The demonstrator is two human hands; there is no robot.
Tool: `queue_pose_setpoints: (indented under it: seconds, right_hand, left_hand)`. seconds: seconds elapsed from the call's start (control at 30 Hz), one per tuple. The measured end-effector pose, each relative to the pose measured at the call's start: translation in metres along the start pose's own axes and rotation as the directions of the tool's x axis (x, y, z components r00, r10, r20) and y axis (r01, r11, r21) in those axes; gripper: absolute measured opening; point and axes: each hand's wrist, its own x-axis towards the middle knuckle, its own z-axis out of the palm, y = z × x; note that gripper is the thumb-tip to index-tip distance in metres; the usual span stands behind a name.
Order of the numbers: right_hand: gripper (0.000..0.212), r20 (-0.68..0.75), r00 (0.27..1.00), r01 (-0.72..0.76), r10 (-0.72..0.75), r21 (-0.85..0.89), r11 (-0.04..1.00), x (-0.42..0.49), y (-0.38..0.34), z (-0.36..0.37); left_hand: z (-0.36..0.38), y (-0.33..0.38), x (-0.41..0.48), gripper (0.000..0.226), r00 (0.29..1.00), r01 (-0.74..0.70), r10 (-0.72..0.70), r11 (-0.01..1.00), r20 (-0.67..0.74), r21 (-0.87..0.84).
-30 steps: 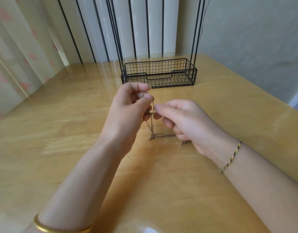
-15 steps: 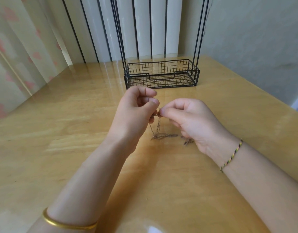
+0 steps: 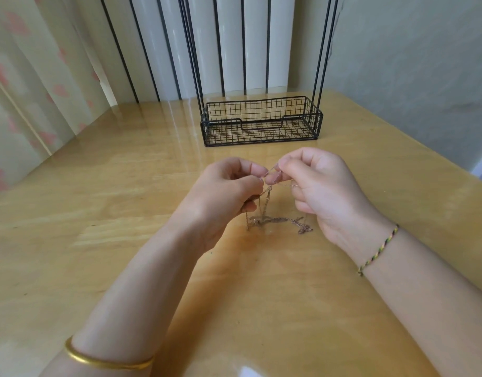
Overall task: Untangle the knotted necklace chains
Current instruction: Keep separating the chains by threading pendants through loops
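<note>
Necklace chains [image 3: 272, 221], pinched between raised hands [image 3: 272, 180]

Necklace chains [image 3: 272, 220]: the links are too fine to count. Where the strands lie heaped on the worktop [image 3: 98, 213] they blur together, so the number of chains and the knot's place cannot be told.
Pinch point: the fingers [image 3: 255, 168] of the left hand [image 3: 223, 197] and the right hand [image 3: 324, 191] cover the strand they pinch.
Left hand's lower fingers: curled under the palm, mostly hidden.
Wire basket [image 3: 313, 115]: its tall black rods run off the top edge, their tops out of view.
Gold bangle [image 3: 103, 363]: underside hidden behind the left forearm.
Forearms: left cut off by the bottom edge, right by the right edge.
Worktop: cut off at left, bottom and right.
</note>
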Motion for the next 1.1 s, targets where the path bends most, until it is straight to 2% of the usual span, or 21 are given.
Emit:
queue_pose_setpoints:
  seconds: [0.27, 0.37, 0.43, 0.5, 0.63, 0.77, 0.83, 0.9, 0.93, 0.97, 1.03, 1.07, 1.1]
  right_hand:
    - [0.014, 0.014, 0.999, -0.041, 0.041, -0.004, 0.999, 0.003, 0.002, -0.004]
    - [0.012, 0.026, 1.0, 0.016, -0.015, -0.033, 0.999, 0.005, 0.002, -0.008]
    - [0.01, 0.048, 0.994, 0.102, -0.096, -0.153, 0.983, 0.006, 0.003, -0.01]
    - [0.013, 0.094, 0.982, 0.187, -0.166, -0.303, 0.934, 0.007, 0.004, -0.01]
    - [0.018, 0.247, 0.925, 0.379, -0.289, -0.544, 0.749, 0.005, 0.006, -0.009]
    - [0.022, 0.3, 0.894, 0.443, -0.331, -0.699, 0.561, 0.005, 0.007, -0.01]
    - [0.021, 0.293, 0.892, 0.441, -0.344, -0.732, 0.519, 0.004, 0.007, -0.009]
    - [0.017, 0.265, 0.892, 0.436, -0.367, -0.721, 0.538, 0.004, 0.007, -0.007]
    - [0.016, 0.241, 0.896, 0.426, -0.372, -0.702, 0.571, 0.004, 0.007, -0.006]
    - [0.016, 0.215, 0.906, 0.407, -0.364, -0.677, 0.613, 0.004, 0.007, -0.005]
    - [0.016, 0.171, 0.934, 0.348, -0.312, -0.621, 0.702, 0.004, 0.007, -0.002]
    - [0.016, 0.157, 0.947, 0.318, -0.281, -0.598, 0.736, 0.005, 0.007, -0.001]
    - [0.015, 0.147, 0.957, 0.289, -0.252, -0.579, 0.762, 0.005, 0.007, 0.0]
  left_hand:
    - [-0.008, -0.001, 0.003, 0.022, 0.991, -0.047, 0.057, 0.995, -0.117, 0.086]
    - [-0.011, -0.002, 0.005, 0.022, 0.984, -0.087, 0.105, 0.988, -0.145, 0.126]
    - [-0.012, -0.004, 0.006, 0.025, 0.961, -0.164, 0.212, 0.954, -0.176, 0.251]
    - [-0.012, -0.004, 0.006, 0.027, 0.91, -0.254, 0.363, 0.871, -0.202, 0.42]
    - [-0.013, -0.005, 0.005, 0.029, 0.784, -0.317, 0.604, 0.586, -0.142, 0.746]
    - [-0.012, -0.01, 0.005, 0.026, 0.758, -0.251, 0.651, 0.355, -0.045, 0.901]
    - [-0.012, -0.01, 0.004, 0.022, 0.767, -0.206, 0.639, 0.328, -0.056, 0.922]
    - [-0.011, -0.009, 0.003, 0.017, 0.766, -0.224, 0.637, 0.398, -0.092, 0.889]
    - [-0.01, -0.008, 0.002, 0.017, 0.778, -0.239, 0.614, 0.484, -0.132, 0.842]
    - [-0.008, -0.007, 0.002, 0.018, 0.812, -0.242, 0.553, 0.61, -0.187, 0.755]
    - [-0.006, -0.002, 0.004, 0.025, 0.893, -0.216, 0.352, 0.881, -0.279, 0.42]
    - [-0.006, 0.0, 0.004, 0.027, 0.921, -0.19, 0.253, 0.956, -0.296, 0.224]
    - [-0.006, 0.001, 0.003, 0.027, 0.939, -0.162, 0.179, 0.983, -0.294, 0.082]
